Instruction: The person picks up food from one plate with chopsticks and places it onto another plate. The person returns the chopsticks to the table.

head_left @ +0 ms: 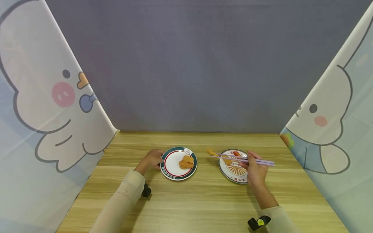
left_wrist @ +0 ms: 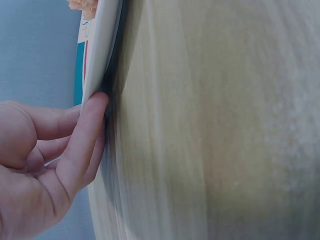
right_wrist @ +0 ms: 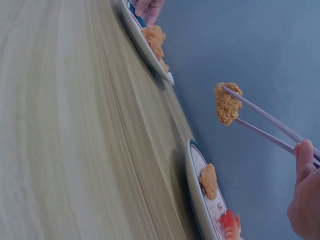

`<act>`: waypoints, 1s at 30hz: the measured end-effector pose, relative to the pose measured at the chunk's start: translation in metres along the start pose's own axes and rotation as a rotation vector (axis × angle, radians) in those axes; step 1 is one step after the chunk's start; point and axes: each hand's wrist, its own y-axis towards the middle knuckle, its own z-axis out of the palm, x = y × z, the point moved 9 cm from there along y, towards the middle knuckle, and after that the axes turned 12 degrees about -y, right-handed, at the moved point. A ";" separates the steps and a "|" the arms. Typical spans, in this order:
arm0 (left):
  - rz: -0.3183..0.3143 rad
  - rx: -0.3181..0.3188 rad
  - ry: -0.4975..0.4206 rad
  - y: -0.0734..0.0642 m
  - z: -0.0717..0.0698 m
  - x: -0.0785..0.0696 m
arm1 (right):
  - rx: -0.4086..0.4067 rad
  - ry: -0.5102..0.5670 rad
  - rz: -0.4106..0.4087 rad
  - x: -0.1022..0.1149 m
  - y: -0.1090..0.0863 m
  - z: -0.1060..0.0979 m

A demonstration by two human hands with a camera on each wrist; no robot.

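Note:
My left hand [head_left: 152, 158] pinches the left rim of a white plate [head_left: 172, 160] with a green-and-red border; thumb and fingers straddle the rim in the left wrist view. Several fried chicken pieces [head_left: 186, 162] lie on that plate's right side. My right hand [head_left: 257, 171] holds light purple chopsticks [head_left: 263, 161]. Their tips grip one crumbed fried chicken piece [right_wrist: 228, 104], held in the air between the two plates. Beneath the chopsticks is a second plate [head_left: 237, 178] with a fan-like print. It bears a fried piece [right_wrist: 208, 181] and a red-and-white shrimp-like piece [right_wrist: 231, 225].
Both plates are on a wood-grain table [head_left: 192, 207]. A grey backdrop [head_left: 198, 71] stands behind it, and cartoon-printed curtains [head_left: 38, 97] flank both sides. Black wrist bands [head_left: 258, 223] are worn near the sleeve cuffs.

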 end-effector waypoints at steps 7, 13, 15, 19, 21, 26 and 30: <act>0.010 -0.012 0.019 -0.001 -0.001 0.000 | 0.026 -0.044 0.014 -0.006 -0.006 0.010; 0.001 -0.014 0.022 -0.004 -0.001 0.000 | 0.060 -0.037 0.016 -0.010 -0.011 0.020; 0.001 -0.010 0.020 -0.005 -0.001 -0.001 | 0.079 -0.023 0.007 -0.010 -0.013 0.024; 0.000 -0.010 0.013 -0.005 0.000 -0.002 | 0.111 -0.008 -0.020 -0.009 -0.017 0.031; 0.001 -0.007 0.010 -0.005 0.000 -0.002 | 0.116 -0.012 -0.022 -0.008 -0.019 0.033; 0.007 -0.009 0.009 -0.005 0.000 -0.003 | 0.117 -0.031 0.006 -0.012 -0.022 0.034; 0.011 -0.008 0.013 -0.005 0.000 -0.004 | 0.138 -0.038 0.021 -0.015 -0.024 0.037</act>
